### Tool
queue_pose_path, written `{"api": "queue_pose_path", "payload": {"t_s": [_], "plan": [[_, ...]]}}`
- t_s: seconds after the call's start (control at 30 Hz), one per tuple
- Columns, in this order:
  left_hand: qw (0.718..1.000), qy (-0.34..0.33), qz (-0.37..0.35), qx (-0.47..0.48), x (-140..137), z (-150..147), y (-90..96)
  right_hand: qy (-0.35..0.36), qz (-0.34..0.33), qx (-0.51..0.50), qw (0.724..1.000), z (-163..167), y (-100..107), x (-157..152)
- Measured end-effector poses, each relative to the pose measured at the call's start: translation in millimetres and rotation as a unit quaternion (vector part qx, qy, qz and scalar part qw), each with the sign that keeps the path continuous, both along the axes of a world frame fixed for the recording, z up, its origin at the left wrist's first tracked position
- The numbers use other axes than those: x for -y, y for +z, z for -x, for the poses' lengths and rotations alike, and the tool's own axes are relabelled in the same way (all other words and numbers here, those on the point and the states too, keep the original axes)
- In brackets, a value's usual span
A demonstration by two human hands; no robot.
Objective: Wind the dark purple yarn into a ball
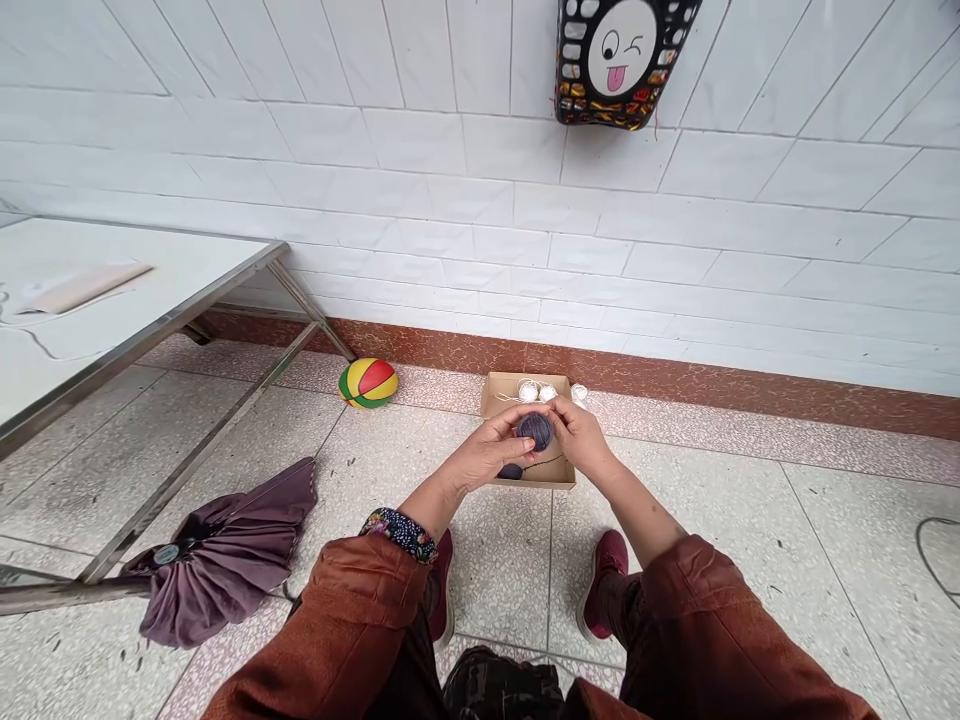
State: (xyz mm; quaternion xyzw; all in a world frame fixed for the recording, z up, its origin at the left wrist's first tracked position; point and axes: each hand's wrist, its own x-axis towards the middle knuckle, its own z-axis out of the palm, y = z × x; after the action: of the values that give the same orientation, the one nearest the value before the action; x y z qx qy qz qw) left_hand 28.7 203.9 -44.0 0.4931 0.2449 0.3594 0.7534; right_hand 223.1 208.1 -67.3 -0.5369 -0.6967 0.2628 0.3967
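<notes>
A dark purple-grey ball of yarn (pixel 535 431) rests in my left hand (pixel 491 447), whose thumb and fingers are closed around it. My right hand (pixel 581 437) is pinched at the ball's upper right edge; what lies between its fingertips is too small to make out. Below both hands a shallow cardboard box (pixel 551 480) stands on the floor. Inside it lie white balls of yarn (pixel 529 391) at the back and a second dark ball (pixel 511 471) at the front, partly hidden by my left hand. A dark strand crosses the box floor.
To the left, a multicoloured ball (pixel 368 383) sits by the leg of a metal-framed table (pixel 247 262). A folded purple umbrella (pixel 232 560) lies on the floor beneath. A black basket (pixel 626 60) hangs on the tiled wall. A cable (pixel 930 560) curls at the far right.
</notes>
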Motion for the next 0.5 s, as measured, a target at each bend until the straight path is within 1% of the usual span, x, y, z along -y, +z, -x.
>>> {"api": "queue_pose_path", "payload": {"t_s": [0.13, 0.2, 0.3, 0.37, 0.43, 0.5], "plan": [[0.999, 0.043, 0.024, 0.018, -2, 1, 1.0, 0.033, 0.019, 0.043, 0.998, 2, -7, 1], [0.998, 0.052, 0.029, 0.011, -5, 2, 0.0, 0.037, 0.023, 0.070, 0.997, 3, -9, 1], [0.997, 0.071, 0.005, -0.030, -12, 7, -3.9, 0.047, 0.026, 0.089, 0.995, 3, -8, 2], [0.991, 0.095, -0.038, -0.082, -17, 11, -7.9, 0.089, 0.037, 0.071, 0.993, 4, -2, 5], [0.982, 0.113, -0.077, -0.134, -22, 15, -12.1, 0.143, 0.055, 0.029, 0.988, 4, 6, 9], [0.976, 0.105, -0.089, -0.167, -24, 16, -15.5, 0.172, 0.070, -0.022, 0.982, 5, 15, 13]]}}
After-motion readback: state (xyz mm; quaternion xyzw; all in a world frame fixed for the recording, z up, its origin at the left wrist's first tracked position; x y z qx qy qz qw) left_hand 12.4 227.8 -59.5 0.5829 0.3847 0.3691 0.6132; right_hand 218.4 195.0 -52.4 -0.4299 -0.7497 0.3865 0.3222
